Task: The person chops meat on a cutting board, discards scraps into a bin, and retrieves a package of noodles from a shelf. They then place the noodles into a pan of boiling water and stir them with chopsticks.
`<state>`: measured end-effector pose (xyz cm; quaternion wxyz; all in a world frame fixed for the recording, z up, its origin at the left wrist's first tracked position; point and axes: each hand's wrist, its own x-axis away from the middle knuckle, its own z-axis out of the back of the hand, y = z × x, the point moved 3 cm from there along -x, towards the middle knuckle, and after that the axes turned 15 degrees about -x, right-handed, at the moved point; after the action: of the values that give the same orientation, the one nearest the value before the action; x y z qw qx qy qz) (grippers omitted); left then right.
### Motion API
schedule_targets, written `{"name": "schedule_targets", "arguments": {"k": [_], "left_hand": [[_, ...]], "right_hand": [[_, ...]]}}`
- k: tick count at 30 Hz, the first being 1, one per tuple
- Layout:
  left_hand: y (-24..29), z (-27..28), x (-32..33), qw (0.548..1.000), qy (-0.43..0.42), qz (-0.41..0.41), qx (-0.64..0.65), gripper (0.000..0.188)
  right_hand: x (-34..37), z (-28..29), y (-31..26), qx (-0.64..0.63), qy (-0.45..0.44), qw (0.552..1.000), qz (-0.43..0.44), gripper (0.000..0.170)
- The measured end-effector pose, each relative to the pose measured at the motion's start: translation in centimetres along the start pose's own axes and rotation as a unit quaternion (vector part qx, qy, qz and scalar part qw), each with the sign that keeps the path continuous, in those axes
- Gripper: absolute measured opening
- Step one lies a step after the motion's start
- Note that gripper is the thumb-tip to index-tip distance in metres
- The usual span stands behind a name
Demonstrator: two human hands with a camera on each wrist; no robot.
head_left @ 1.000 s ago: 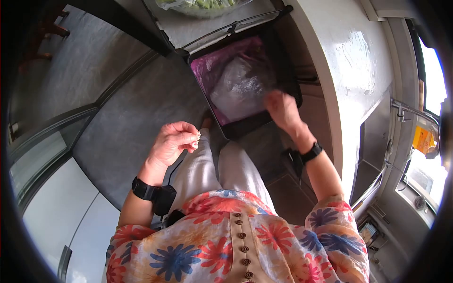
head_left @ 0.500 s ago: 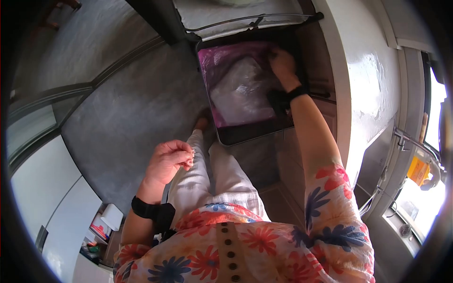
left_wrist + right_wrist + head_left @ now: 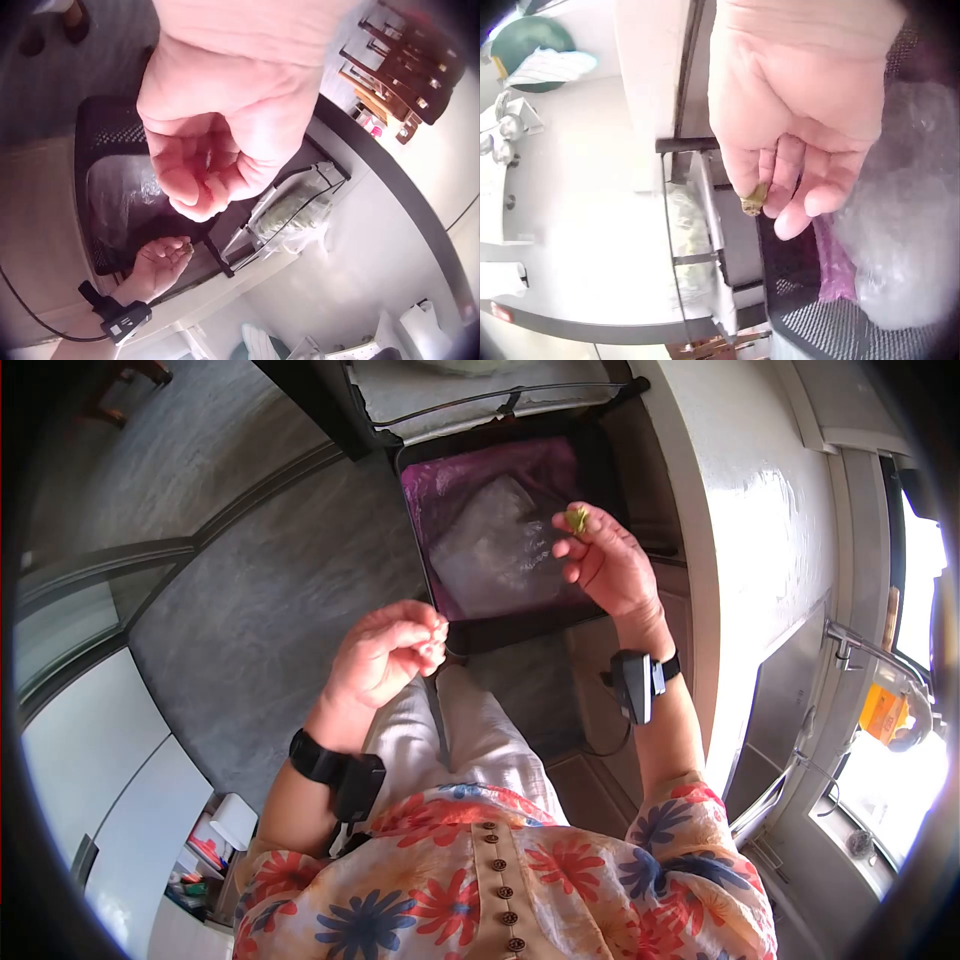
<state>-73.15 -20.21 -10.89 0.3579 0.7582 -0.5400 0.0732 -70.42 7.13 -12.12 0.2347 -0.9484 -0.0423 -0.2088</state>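
My right hand (image 3: 612,565) pinches a small yellow-green piece (image 3: 577,520) between thumb and finger, over the right side of a black mesh bin (image 3: 821,330). In the right wrist view that piece (image 3: 754,199) shows at the fingertips of the right hand (image 3: 799,112). My left hand (image 3: 378,655) is just off the bin's near left corner, fingers curled round something small and pale (image 3: 437,640); in the left wrist view a pale bit (image 3: 217,191) shows between the fingertips. A clear plastic bag (image 3: 495,545) lies in the bin over a purple liner (image 3: 440,480).
Beyond the bin, a shelf with a rail (image 3: 480,402) carries a clear bag of green produce (image 3: 292,214). A white counter wall (image 3: 750,530) rises on the right. Grey floor (image 3: 270,590) lies to the left, with glass-panelled doors.
The right hand went into the bin's far right part and came back nearer, now with the yellow-green piece. The left hand has moved up and right, closer to the bin.
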Motion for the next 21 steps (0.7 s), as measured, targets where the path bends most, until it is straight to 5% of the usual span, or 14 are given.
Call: {"name": "schedule_targets", "arguments": {"k": [13,21], "left_hand": [[-1.1,-5.3,-2.9,0.999,0.005,0.003,-0.044,0.017],[-3.0,-5.1,-2.8,0.995,0.026,-0.025,-0.090,0.023]], "right_hand": [[6.4,-2.8,4.9,-0.073,-0.033,0.996,-0.042,0.022],[7.6,-3.8,5.8,0.116,0.007,0.993,0.004,0.016]]}}
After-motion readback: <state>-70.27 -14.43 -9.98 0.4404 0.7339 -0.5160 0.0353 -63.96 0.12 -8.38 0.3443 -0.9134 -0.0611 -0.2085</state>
